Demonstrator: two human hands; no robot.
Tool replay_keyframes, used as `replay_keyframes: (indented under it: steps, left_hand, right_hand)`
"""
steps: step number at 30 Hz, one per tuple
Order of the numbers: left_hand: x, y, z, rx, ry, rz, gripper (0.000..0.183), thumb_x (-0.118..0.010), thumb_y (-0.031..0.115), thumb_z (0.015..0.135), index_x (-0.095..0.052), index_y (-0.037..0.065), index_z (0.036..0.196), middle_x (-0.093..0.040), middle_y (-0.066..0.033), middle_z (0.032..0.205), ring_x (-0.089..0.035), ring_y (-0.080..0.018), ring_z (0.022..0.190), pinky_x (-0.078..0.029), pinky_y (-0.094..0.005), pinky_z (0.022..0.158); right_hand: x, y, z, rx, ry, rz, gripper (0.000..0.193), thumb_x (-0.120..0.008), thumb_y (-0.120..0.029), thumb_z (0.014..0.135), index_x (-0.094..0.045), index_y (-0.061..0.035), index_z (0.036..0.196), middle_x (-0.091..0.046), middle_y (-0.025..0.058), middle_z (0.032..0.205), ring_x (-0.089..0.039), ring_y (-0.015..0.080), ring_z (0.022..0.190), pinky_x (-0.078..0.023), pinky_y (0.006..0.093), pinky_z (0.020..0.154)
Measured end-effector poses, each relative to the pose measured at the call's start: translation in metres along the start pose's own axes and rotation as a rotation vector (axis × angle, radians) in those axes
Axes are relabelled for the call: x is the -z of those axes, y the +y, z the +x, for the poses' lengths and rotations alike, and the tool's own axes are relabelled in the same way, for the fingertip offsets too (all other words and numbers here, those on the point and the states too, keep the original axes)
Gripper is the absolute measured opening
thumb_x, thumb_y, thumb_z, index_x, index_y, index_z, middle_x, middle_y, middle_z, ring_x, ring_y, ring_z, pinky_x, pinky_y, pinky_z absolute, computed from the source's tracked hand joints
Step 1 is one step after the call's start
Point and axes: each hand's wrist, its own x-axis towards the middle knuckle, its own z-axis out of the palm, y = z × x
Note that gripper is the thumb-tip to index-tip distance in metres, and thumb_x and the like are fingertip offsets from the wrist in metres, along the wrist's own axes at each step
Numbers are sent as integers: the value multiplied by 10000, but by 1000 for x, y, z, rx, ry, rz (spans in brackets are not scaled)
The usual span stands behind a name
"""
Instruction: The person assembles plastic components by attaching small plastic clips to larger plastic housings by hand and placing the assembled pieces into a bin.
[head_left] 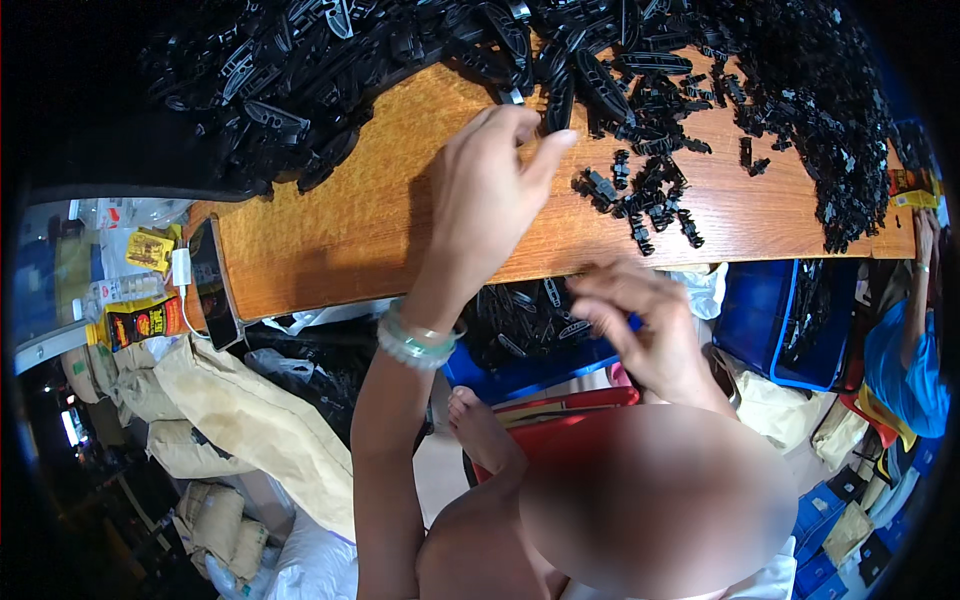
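My left hand (488, 185) reaches over the wooden table to the near edge of a heap of long black plastic parts (505, 40). Its thumb stands apart from the bent fingers, and nothing shows between them. One upright black part (560, 98) lies right by the fingertips; whether they touch it I cannot tell. Blurred by motion, my right hand (640, 315) hovers at the table's front edge with its fingers bent, above a blue bin (540, 375) holding more black parts. Small black clips (655, 200) lie loose on the table just beyond that hand.
A dense pile of small black pieces (845, 130) covers the table's right end. At the left end lie a phone (212, 285) with a white cable and yellow packets (150, 250). Another blue bin (765, 320) stands below right. At far right is another person's blue sleeve (905, 355).
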Motion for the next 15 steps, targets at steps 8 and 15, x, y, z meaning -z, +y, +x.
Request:
replay_keyframes:
  steps: [8, 15]
  left_hand:
    - [-11, 2, 18, -8, 51, 362, 348, -666, 298, 779, -612, -43, 816, -606, -151, 672, -615, -247, 626, -467, -348, 559]
    - [4, 4, -30, 207, 200, -583, 236, -639, -72, 762, -511, -56, 959, -615, -108, 838, -589, -81, 746, -474, -194, 613]
  right_hand:
    - [9, 19, 51, 125, 278, -703, 177, -657, -95, 705, -634, -10, 858, -520, 99, 852, -470, 255, 853, -370, 352, 714]
    - [9, 11, 51, 101, 234, -699, 206, -653, -61, 715, -628, -38, 919, -558, 87, 889, -492, 258, 856, -366, 352, 761]
